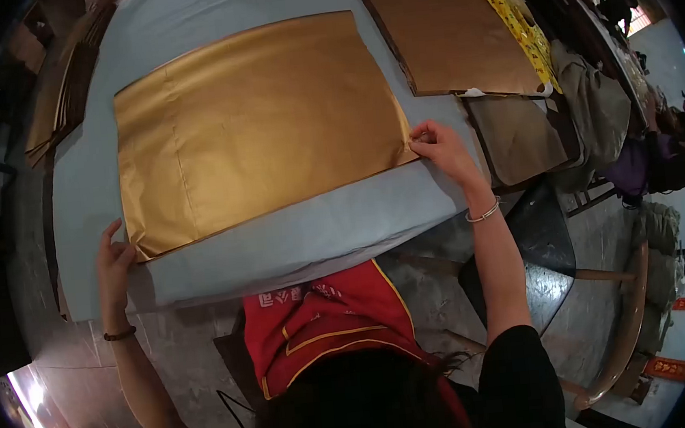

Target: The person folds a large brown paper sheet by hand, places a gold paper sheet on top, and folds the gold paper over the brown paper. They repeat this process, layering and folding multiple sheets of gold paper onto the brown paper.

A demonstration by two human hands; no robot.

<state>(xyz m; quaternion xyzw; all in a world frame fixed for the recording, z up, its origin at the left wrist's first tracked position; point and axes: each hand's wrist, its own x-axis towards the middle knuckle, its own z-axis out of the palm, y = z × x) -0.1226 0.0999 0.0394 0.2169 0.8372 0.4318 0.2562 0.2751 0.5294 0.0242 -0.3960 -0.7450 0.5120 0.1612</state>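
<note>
A large gold sheet lies on the pale blue cloth that covers the table. A crease runs down its left part. My right hand pinches the sheet's near right corner between thumb and fingers. At the near left corner is my left hand, its thumb close to the sheet's edge and its index finger raised apart from it. Whether the left thumb presses on the corner is hard to see.
Brown sheets are stacked at the back right, beside a yellow patterned cloth. More folded brown sheets lie at the left edge. A black chair stands right of the table. A person is at the far right.
</note>
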